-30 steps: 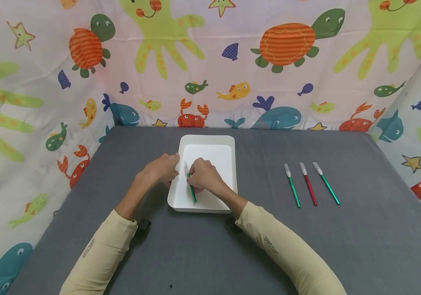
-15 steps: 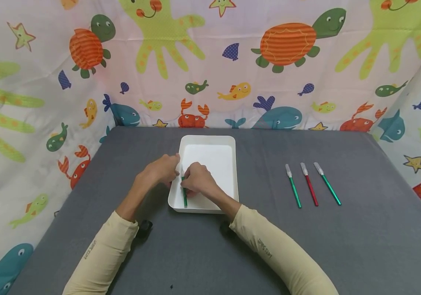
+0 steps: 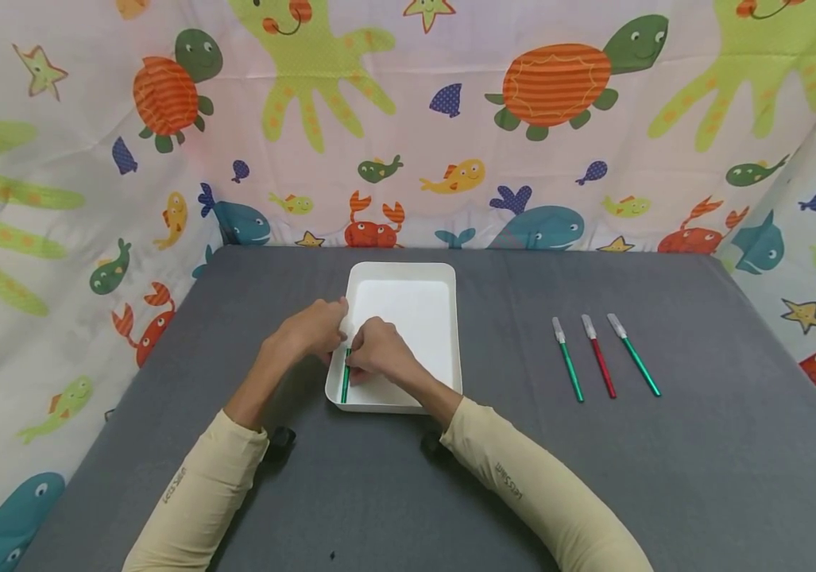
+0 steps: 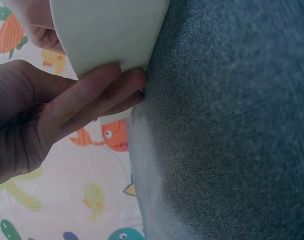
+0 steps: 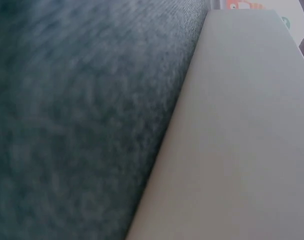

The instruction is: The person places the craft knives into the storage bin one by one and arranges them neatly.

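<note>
While the left hand [image 3: 311, 327] rests straight fingers against the outer left wall of a white tray [image 3: 422, 306], the right hand [image 3: 382, 349] pinches a green pen [image 3: 346, 383] inside it, alongside that same wall; whether the pen touches the tray floor cannot be told. To settle it neatly, it would seem best to hold the pen parallel to the wall, lower it fully, then loosen the fingertips gently so it does not roll. Light left-hand pressure should stop the tray sliding. Well to the right, on grey cloth [image 3: 508, 492], a red pen [image 3: 602, 369] lies between two other green pens [image 3: 641, 368].
</note>
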Demonstrator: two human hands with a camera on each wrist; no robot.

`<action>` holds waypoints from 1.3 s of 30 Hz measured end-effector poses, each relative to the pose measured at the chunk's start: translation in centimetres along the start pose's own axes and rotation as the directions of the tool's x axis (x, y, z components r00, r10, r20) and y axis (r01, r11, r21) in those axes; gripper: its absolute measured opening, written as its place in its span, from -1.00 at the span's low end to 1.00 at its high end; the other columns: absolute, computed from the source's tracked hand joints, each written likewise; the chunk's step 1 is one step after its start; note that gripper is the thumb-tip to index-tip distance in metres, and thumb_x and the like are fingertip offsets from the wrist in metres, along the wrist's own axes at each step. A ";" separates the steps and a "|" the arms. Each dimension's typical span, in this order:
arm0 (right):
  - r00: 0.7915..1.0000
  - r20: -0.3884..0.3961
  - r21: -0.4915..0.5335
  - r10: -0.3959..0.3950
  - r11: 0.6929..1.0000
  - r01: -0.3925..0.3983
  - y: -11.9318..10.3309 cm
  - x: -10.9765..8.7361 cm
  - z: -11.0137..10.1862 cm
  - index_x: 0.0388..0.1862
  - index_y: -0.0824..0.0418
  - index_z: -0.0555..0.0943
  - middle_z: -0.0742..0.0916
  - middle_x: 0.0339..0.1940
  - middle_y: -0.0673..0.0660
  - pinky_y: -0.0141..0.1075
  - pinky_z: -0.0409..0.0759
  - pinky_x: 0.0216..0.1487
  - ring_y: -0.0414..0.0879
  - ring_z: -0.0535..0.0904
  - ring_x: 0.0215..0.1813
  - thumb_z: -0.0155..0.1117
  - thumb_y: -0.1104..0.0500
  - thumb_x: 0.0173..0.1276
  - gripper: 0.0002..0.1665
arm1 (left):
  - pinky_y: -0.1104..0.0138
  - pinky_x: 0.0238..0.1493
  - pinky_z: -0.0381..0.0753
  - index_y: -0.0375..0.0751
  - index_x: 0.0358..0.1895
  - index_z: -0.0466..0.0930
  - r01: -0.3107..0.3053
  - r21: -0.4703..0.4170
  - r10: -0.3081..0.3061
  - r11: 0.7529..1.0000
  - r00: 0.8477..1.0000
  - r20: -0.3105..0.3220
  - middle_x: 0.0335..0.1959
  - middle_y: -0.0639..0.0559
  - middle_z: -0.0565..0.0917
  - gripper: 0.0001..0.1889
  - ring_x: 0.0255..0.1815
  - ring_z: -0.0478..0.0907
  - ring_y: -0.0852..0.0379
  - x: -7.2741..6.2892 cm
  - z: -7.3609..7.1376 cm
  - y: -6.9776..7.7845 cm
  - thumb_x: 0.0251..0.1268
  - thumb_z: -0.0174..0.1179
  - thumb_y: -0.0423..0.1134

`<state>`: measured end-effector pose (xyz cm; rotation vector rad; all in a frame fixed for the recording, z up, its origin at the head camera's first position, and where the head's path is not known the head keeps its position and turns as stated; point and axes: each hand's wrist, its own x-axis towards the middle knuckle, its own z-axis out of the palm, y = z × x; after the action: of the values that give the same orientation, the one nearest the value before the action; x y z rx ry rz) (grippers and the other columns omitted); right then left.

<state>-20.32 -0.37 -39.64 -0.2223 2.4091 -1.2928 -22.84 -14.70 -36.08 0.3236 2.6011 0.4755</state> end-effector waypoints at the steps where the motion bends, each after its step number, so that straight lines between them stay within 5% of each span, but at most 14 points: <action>1: 1.000 0.003 0.004 0.002 1.000 -0.002 0.0 0.0 0.0 -0.29 0.43 0.76 0.84 -0.46 0.28 -0.43 0.68 -0.40 0.07 0.85 -0.40 0.38 0.38 0.34 -0.91 | 0.22 -0.16 0.82 -0.42 0.66 -0.03 -0.002 0.001 0.002 1.000 1.000 0.000 0.42 -0.47 0.50 -0.22 -0.31 0.81 0.05 0.0 0.0 0.0 0.54 0.17 -0.37; 9: 1.000 0.022 -0.027 0.012 1.000 -0.011 0.1 -0.3 -0.3 -0.16 0.44 0.77 0.84 -0.45 0.25 -0.39 0.73 -0.30 0.03 0.85 -0.41 0.39 0.30 0.39 -0.82 | 0.14 0.00 0.81 -0.41 0.67 -0.03 0.015 0.015 -0.015 1.000 1.000 0.009 0.40 -0.45 0.53 -0.21 -0.36 0.81 0.08 0.3 0.1 0.1 0.54 0.18 -0.36; 20: 0.999 0.016 -0.146 -0.050 0.988 0.051 -0.2 -1.2 -1.6 0.08 0.36 0.75 0.84 -0.44 0.21 -0.42 0.64 -0.41 -0.07 0.78 -0.45 0.36 0.19 0.44 -0.66 | 0.07 0.13 0.77 -0.39 0.67 -0.02 0.040 0.042 -0.040 0.998 0.999 0.020 0.46 -0.44 0.47 -0.22 -0.35 0.81 0.09 0.1 -0.1 0.4 0.55 0.18 -0.32; 29: 0.998 -0.020 -0.106 -0.056 0.993 0.054 -0.9 -3.0 -4.4 0.17 0.32 0.72 0.84 -0.19 0.22 -0.33 0.79 -0.25 -0.10 0.80 -0.36 0.39 0.13 0.47 -0.61 | 0.08 0.14 0.77 -0.36 0.67 0.00 0.056 0.041 -0.057 0.998 0.998 0.020 0.44 -0.40 0.51 -0.24 -0.32 0.79 0.11 0.0 -0.1 0.5 0.57 0.17 -0.30; 39: 0.988 -0.090 0.018 -0.123 0.992 0.125 -0.3 -5.6 -9.3 0.24 0.39 0.65 0.83 -0.16 0.35 -0.13 0.83 -0.09 0.18 0.84 -0.18 0.34 0.16 0.48 -0.55 | 0.20 0.01 0.79 -0.33 0.68 0.01 0.074 0.035 -0.075 0.997 0.997 0.026 0.49 -0.40 0.43 -0.23 -0.21 0.78 0.08 0.2 -0.1 0.6 0.56 0.19 -0.31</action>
<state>-19.13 8.33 -33.27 -0.3188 2.4869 -1.4126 -22.94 -14.12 -35.83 0.2420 2.5864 0.3986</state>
